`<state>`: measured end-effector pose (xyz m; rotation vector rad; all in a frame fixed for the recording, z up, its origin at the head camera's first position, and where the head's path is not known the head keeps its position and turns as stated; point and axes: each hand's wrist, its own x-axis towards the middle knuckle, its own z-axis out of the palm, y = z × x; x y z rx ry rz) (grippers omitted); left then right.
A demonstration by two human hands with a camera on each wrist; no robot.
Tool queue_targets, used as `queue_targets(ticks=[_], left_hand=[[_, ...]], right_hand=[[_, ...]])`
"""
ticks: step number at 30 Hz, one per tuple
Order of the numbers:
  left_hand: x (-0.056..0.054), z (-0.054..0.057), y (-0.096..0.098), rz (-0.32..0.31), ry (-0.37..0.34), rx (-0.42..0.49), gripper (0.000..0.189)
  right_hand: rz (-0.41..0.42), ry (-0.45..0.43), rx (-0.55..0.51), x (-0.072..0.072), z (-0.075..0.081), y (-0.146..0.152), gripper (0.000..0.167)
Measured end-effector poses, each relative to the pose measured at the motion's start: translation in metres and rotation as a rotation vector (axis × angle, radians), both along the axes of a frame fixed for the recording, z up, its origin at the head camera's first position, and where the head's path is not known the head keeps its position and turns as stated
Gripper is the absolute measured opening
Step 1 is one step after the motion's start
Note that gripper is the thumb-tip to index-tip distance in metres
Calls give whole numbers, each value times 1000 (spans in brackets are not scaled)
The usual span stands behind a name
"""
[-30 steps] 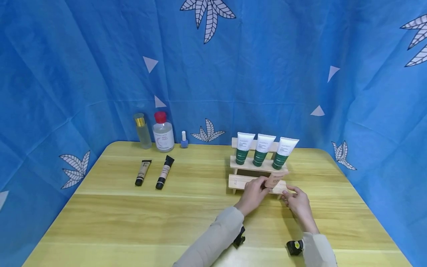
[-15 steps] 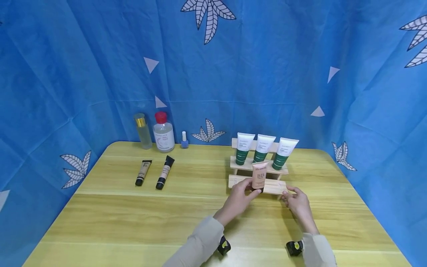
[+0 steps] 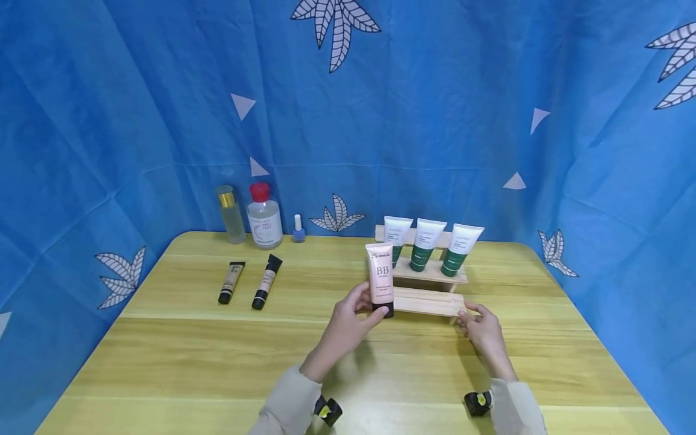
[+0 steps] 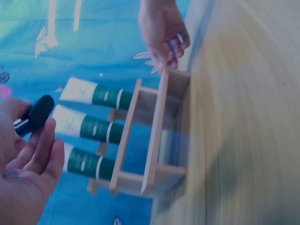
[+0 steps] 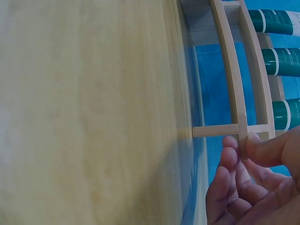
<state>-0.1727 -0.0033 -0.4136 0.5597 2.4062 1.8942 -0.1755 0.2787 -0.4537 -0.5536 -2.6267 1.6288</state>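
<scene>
My left hand grips a pink BB tube by its black cap, thumb and fingers closed on it from either side. The tube is cap down, nearly upright, held in the air in front of the left end of a wooden rack; in the left wrist view, cap and rack are apart. My right hand pinches the right end of the rack's lower, front step between thumb and fingers. Three white-and-green tubes stand along the upper step, leaning back. Well to the left on the table, two small black-capped tubes lie near a red-capped bottle.
</scene>
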Motion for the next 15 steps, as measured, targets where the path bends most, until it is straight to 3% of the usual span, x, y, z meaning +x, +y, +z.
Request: queue_targets(ticks=[6,15], left_hand=[[2,-1,-24,-9,-14,67,54],[-2,-7,-39,74,-45,81,59]], right_hand=[[3,-6,2,-1,2,0,44],[-9,-15,5,0,2,-1,42]])
